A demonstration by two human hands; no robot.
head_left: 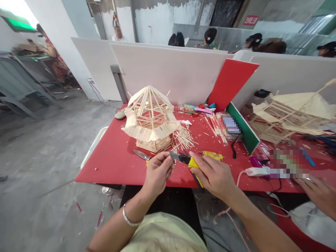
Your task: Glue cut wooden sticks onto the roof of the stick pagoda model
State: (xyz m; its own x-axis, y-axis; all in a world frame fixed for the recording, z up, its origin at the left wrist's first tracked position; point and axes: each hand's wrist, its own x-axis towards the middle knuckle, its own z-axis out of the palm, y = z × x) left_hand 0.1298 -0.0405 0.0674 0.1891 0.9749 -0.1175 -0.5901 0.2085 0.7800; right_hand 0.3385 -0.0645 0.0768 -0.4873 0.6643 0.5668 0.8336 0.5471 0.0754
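Over the front of the red table [110, 154], my right hand [216, 175] grips a utility knife [193, 163] with a yellow handle, black collar and broad grey blade. The blade points left, its tip at the fingers of my left hand [159, 171]. That hand is closed in a pinch; what it holds is too small to make out. Behind them stands a pavilion model [151, 122] built of pale wooden sticks, with a peaked roof frame and a skirt of slats. Loose cut sticks [183, 137] lie in a pile beside it.
A yellow glue gun [212, 155] and an open blade [141, 154] lie near my hands. To the right are packaged sticks [216, 127], a phone [231, 124], a green board [244, 131], another stick model [286, 115] and another person's hand [317, 192]. White panels [170, 73] stand behind.
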